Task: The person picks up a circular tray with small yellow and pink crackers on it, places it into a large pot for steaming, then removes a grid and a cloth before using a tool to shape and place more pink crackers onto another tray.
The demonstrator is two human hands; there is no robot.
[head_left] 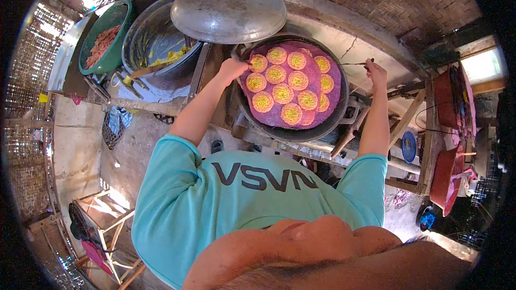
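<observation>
A large dark pan [243, 104] holds a purple sheet [329, 117], perhaps cloth, with several round yellow patterned discs [298, 80] on it. My left hand [233, 71] is at the pan's left side, its fingers pinched on the sheet's left edge by a disc. My right hand [377, 74] is raised just outside the pan's right side, closed on a thin dark stick or wire [356, 64] that reaches toward the pan's rim. A domed metal lid [228, 13] rests just behind the pan, over the edge of a grey pot.
At left, a big grey pot [138, 53] has yellow residue and a spatula; beside it is a green basin [119, 43] with pinkish food. A wooden rack with red trays [445, 172] and a blue plastic item [408, 146] stand at right. A wooden frame [115, 220] is lower left.
</observation>
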